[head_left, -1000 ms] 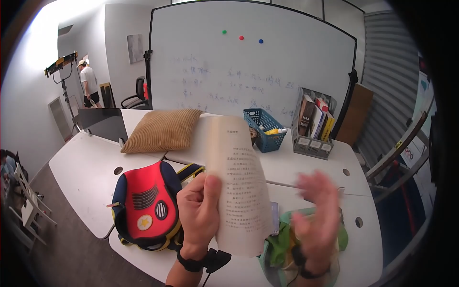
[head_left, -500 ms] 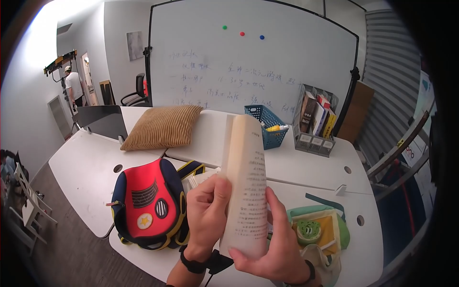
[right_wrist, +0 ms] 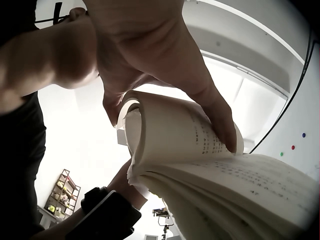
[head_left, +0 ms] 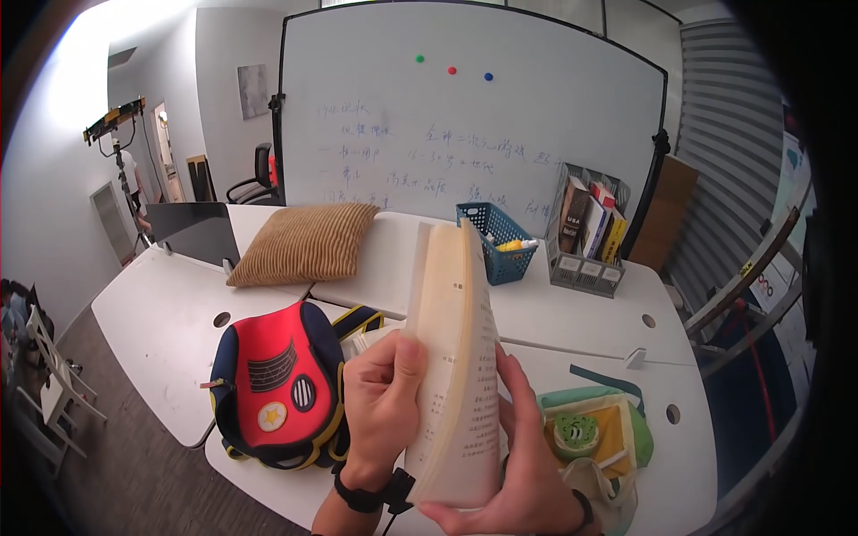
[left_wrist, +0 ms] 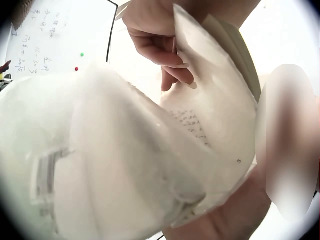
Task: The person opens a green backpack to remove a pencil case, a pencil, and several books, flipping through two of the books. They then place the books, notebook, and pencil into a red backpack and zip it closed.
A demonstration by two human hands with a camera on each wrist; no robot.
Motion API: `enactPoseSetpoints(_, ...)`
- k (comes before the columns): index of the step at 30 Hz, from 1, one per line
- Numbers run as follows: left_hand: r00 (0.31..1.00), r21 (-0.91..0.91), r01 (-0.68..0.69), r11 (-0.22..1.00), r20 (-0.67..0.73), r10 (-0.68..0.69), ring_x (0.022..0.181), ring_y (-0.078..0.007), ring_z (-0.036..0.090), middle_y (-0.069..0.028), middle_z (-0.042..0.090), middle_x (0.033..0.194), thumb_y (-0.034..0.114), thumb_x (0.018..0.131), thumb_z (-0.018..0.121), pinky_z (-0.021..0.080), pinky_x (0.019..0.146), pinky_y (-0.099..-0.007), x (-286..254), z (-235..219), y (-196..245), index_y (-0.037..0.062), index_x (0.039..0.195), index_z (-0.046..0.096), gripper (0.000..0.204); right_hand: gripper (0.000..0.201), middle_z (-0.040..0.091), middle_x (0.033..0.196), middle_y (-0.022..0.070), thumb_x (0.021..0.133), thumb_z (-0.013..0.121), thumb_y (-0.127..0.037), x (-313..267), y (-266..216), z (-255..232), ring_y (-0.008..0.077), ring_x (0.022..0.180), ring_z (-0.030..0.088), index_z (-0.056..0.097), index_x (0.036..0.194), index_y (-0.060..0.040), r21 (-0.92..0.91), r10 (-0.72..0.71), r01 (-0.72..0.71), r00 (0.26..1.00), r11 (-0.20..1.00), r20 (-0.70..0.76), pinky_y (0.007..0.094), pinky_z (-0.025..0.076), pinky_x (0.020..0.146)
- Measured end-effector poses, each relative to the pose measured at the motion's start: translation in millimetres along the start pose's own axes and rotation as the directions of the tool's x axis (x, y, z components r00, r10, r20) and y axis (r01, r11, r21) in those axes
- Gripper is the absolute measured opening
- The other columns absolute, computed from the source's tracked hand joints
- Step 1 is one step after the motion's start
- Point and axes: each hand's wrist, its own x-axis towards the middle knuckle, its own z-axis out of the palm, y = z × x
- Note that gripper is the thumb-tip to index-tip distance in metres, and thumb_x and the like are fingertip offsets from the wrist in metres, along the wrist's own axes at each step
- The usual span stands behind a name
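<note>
Lower centre: we judge leafing underway. Left hand (head_left: 382,406) grips book (head_left: 451,357), right hand (head_left: 534,466) curls round it; next likely needs looser right grip.

an office — handwriting on a whiteboard (head_left: 483,103), joined white desks (head_left: 572,317), a black chair (head_left: 261,165), a book rack (head_left: 583,275).

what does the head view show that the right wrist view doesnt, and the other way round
Only the head view shows the red-and-navy backpack, the brown corduroy cushion and the blue perforated basket. Only the right wrist view shows a multi-tier shelf rack holding small items. Both show the right hand gripping the open book, the whiteboard with its green, red and blue magnets, and the lamp on a stand.
</note>
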Motion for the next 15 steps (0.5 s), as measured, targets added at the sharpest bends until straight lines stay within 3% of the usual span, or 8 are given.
enactPoseSetpoints(2, 1.0, 0.078, -0.03, 0.997, -0.007, 0.031, 0.07, -0.0015, 0.052, 0.002, 0.065, 0.08, 0.028, 0.105, 0.056, 0.041, 0.06, -0.0183, -0.2, -1.3, 1.6, -0.0054, 0.098, 0.068, 0.036, 0.129, 0.027, 0.152, 0.0301, 0.065, 0.09, -0.029, 1.0, 3.2, -3.7, 0.0395, 0.137, 0.043, 0.003, 0.154, 0.0062, 0.026, 0.008, -0.007, 1.0, 1.0, -0.03, 0.0486, 0.038, 0.112)
enactPoseSetpoints(5, 0.996, 0.146, -0.082, 0.986, -0.031, 0.087, 0.071, -0.0018, 0.052, 0.0013, 0.065, 0.081, 0.027, 0.105, 0.057, 0.041, 0.062, -0.0183, -0.1, 0.6, -0.6, -0.0052, 0.096, 0.067, 0.035, 0.116, 0.028, 0.153, 0.0294, 0.069, 0.083, -0.018, 4.9, 12.3, -25.7, 0.0396, 0.135, 0.045, 0.008, 0.155, 0.0029, 0.064, 0.168, -0.16, 0.971, 0.985, -0.169, 0.0483, 0.039, 0.111)
enactPoseSetpoints(8, 0.989, 0.24, -0.118, 0.963, -0.058, 0.136, 0.071, -0.0022, 0.052, 0.0011, 0.065, 0.082, 0.026, 0.104, 0.057, 0.041, 0.062, -0.0183, 4.4, -4.3, -16.4, -0.005, 0.095, 0.067, 0.034, 0.099, 0.031, 0.152, 0.0268, 0.074, 0.076, -0.012, 1.2, 30.1, -41.4, 0.0398, 0.133, 0.047, 0.019, 0.154, 0.0035, -0.37, -0.051, -0.152, 0.873, 0.917, -0.485, 0.0488, 0.04, 0.11)
enactPoseSetpoints(9, 0.987, 0.278, -0.125, 0.952, -0.064, 0.149, 0.071, -0.0024, 0.052, 0.0012, 0.065, 0.082, 0.026, 0.104, 0.057, 0.041, 0.062, -0.0183, 5.6, -4.8, -21.5, -0.005, 0.095, 0.067, 0.033, 0.096, 0.033, 0.151, 0.0274, 0.076, 0.076, -0.013, 0.7, 30.4, -44.4, 0.0405, 0.131, 0.049, 0.021, 0.152, 0.0042, -0.401, -0.069, -0.149, 0.874, 0.904, -0.48, 0.0482, 0.041, 0.109)
enactPoseSetpoints(11, 0.983, 0.169, -0.112, 0.979, -0.125, 0.134, 0.07, -0.002, 0.05, 0.0021, 0.063, 0.081, 0.025, 0.105, 0.057, 0.039, 0.061, -0.0181, 6.6, 4.2, -15.4, -0.0046, 0.095, 0.066, 0.032, 0.088, 0.038, 0.148, 0.0287, 0.08, 0.076, -0.015, -0.3, 30.2, -48.7, 0.0418, 0.127, 0.052, 0.026, 0.15, 0.0056, -0.456, -0.104, -0.148, 0.87, 0.878, -0.483, 0.0469, 0.043, 0.106)
enactPoseSetpoints(14, 0.983, 0.143, -0.09, 0.986, -0.145, 0.111, 0.069, -0.001, 0.049, 0.0035, 0.061, 0.078, 0.024, 0.105, 0.056, 0.038, 0.06, -0.0178, 8.1, 2.6, -11.6, -0.004, 0.095, 0.065, 0.031, 0.088, 0.042, 0.145, 0.0298, 0.083, 0.077, -0.03, 0.8, 7.3, -52.8, 0.0414, 0.129, 0.051, 0.03, 0.148, 0.0061, -0.179, 0.212, -0.237, 0.966, 0.955, -0.151, 0.045, 0.042, 0.108)
enactPoseSetpoints(15, 0.984, 0.156, -0.079, 0.985, -0.146, 0.102, 0.068, -0.0006, 0.048, 0.004, 0.06, 0.078, 0.024, 0.105, 0.056, 0.038, 0.06, -0.0177, 7.7, 0.3, -11.4, -0.0038, 0.095, 0.065, 0.031, 0.093, 0.044, 0.143, 0.0311, 0.084, 0.077, -0.042, 2.2, 9.5, -53.9, 0.0423, 0.129, 0.051, 0.03, 0.148, 0.0065, -0.289, 0.157, -0.152, 0.988, 0.945, -0.006, 0.0449, 0.043, 0.107)
